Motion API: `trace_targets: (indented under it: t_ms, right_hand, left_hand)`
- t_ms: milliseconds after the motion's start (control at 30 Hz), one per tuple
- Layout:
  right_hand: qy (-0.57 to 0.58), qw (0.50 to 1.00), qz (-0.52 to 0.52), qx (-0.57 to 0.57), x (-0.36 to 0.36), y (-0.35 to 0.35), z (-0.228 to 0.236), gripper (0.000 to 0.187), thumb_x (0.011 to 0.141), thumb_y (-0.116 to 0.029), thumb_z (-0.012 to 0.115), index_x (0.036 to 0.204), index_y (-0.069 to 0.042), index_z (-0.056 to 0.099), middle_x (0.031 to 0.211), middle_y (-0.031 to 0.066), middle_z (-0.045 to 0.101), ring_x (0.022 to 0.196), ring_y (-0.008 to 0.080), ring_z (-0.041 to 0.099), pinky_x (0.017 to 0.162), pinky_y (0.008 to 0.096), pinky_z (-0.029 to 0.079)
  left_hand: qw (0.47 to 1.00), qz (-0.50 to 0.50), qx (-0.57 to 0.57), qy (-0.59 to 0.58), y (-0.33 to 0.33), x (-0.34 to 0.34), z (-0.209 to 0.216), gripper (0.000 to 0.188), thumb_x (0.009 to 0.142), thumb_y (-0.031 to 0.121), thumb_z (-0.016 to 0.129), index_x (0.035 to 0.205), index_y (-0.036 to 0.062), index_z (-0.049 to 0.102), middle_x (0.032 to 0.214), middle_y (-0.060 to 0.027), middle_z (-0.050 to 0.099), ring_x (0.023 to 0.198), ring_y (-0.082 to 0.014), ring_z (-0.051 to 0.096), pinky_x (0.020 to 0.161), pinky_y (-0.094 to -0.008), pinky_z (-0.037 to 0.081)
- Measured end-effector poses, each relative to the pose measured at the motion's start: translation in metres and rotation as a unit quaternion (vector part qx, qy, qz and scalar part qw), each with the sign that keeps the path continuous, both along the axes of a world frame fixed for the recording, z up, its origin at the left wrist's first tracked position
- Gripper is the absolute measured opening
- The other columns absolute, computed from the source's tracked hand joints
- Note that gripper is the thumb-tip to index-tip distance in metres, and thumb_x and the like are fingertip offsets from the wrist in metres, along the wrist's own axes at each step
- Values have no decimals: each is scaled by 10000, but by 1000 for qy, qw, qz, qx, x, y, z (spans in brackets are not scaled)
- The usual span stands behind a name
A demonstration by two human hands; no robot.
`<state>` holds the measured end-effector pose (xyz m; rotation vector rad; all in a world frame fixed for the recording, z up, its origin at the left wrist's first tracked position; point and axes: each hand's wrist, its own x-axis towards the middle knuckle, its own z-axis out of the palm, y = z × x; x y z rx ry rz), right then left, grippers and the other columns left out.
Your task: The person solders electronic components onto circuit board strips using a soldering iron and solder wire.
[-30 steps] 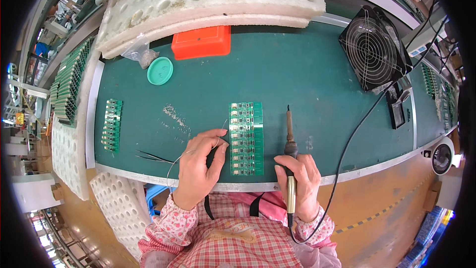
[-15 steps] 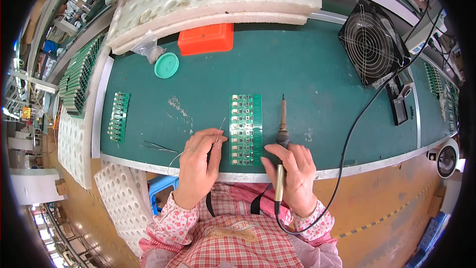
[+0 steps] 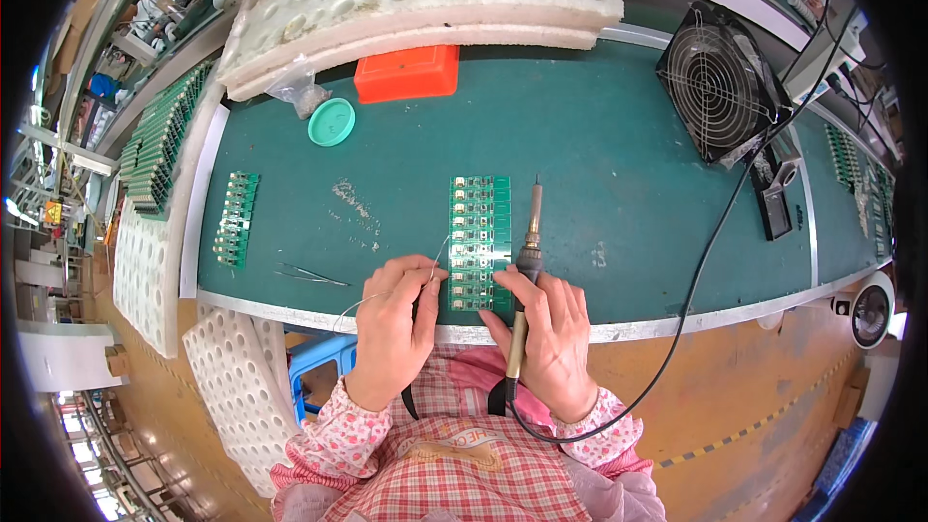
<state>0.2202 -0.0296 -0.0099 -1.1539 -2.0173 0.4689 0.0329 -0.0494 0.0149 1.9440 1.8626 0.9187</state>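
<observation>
A green circuit board panel (image 3: 472,244) with rows of small parts lies upright in front of me on the green mat. My left hand (image 3: 394,319) is at its left edge, thumb and forefinger pinching a thin solder wire (image 3: 442,252) whose tip points up beside the panel. In my right hand (image 3: 553,333) is a soldering iron (image 3: 531,244), its tip pointing away from me, right of the panel and apart from it. The right forefinger reaches the panel's lower right edge. Metal tweezers (image 3: 311,275) lie left of my left hand.
Another board panel (image 3: 235,219) lies at the left. Behind are a green lid (image 3: 332,122), a plastic bag (image 3: 302,92), a red box (image 3: 406,73) and white foam (image 3: 435,14). A black fan (image 3: 715,82) stands back right. The iron's cable (image 3: 681,324) loops along the right.
My right hand has moved left with the soldering iron, bringing its fingers to the panel's edge. The left hand still pinches the solder wire, close to the panel. The view has shifted slightly.
</observation>
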Motion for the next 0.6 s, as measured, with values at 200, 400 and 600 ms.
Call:
trace_targets:
  t_ms: [200,400,600]
  right_hand:
    - [-11,1000,-7,-5,-1,1,2,507,819,-134,771,1285,-103,573,980,91,589,872,280,609,761,404,458]
    - [1,1000,-21,6,-3,3,-2,495,817,-120,771,1272,-107,576,958,96,577,857,286,611,741,396,463]
    - [21,999,-25,14,-3,4,-3,496,807,-105,780,1260,-100,578,914,96,565,823,293,605,717,395,459]
  left_hand:
    - [1000,11,11,15,-1,4,-1,78,916,-6,613,967,-1,672,1042,-156,666,949,-335,640,837,-406,489]
    - [999,19,18,25,3,6,-1,62,917,3,612,956,15,658,1019,-127,657,911,-324,625,802,-406,462]
    - [999,24,-29,-20,3,2,1,156,983,52,556,979,-20,695,1034,-165,663,915,-337,659,803,-391,503]
